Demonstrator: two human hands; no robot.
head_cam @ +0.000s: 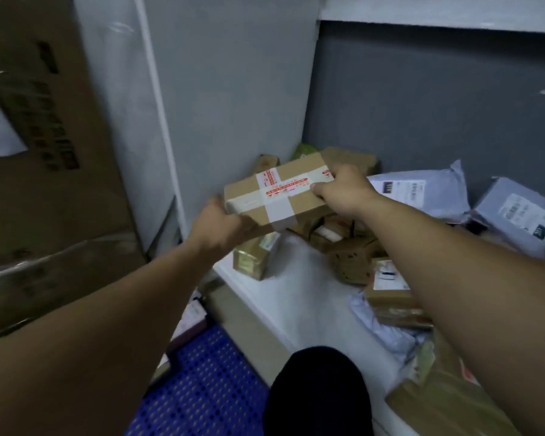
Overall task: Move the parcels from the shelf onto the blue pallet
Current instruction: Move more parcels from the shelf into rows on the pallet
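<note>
Parcel (274,196), a flat brown box crossed with white tape, is held in the air at the centre of the frame, above the back left corner of a white shelf (296,278). A pale side panel (233,89) stands just left of it. A heap of boxes (350,247) and grey bags (422,190) fills the shelf behind and to the right. A strip of bare shelf runs beneath it to the front edge. Below that edge, at lower left, lies the blue pallet (202,388).

The parcel's long axis runs from lower left to upper right, taped face up.

The left hand (216,229) grips its near left end, and the right hand (343,190) grips the far right end. Both forearms reach forward.
</note>
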